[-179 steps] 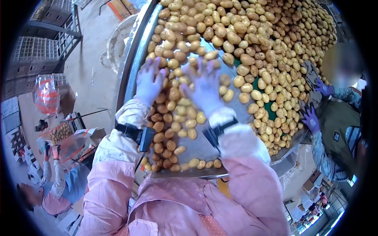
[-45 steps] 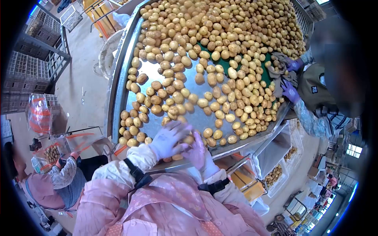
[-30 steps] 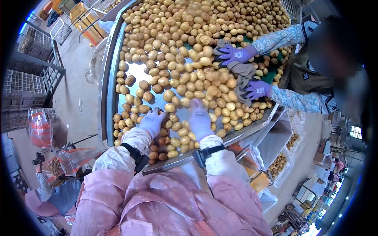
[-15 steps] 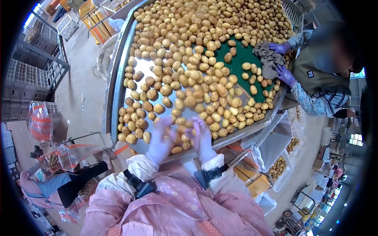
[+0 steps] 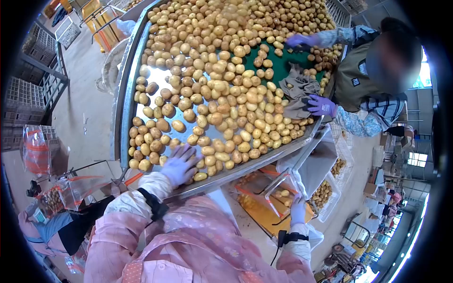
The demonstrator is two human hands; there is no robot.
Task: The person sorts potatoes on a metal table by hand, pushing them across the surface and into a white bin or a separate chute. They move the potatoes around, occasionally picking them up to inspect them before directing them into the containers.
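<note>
Many potatoes [image 5: 217, 70] cover a metal sorting table [image 5: 123, 118]. My left hand [image 5: 180, 165], in a purple glove, lies with fingers spread on the potatoes at the table's near edge. Below the table's right edge, my right hand [image 5: 297, 211] hangs over a yellow crate [image 5: 264, 214], close to a plastic-lined bag opening; its fingers are too small to make out clearly. A few potatoes [image 5: 283, 194] show in the bag beside it.
Across the table at the right, a co-worker [image 5: 358, 80] in purple gloves touches a grey cloth [image 5: 297, 89] over a green mat [image 5: 283, 63]. White crates [image 5: 325, 198] of potatoes stand at the right. Another person [image 5: 61, 226] is at the lower left.
My right hand has left the potatoes and moved right and down, beyond the table edge. My left hand has shifted slightly left. The co-worker's hands have moved apart, and the cloth lies lower.
</note>
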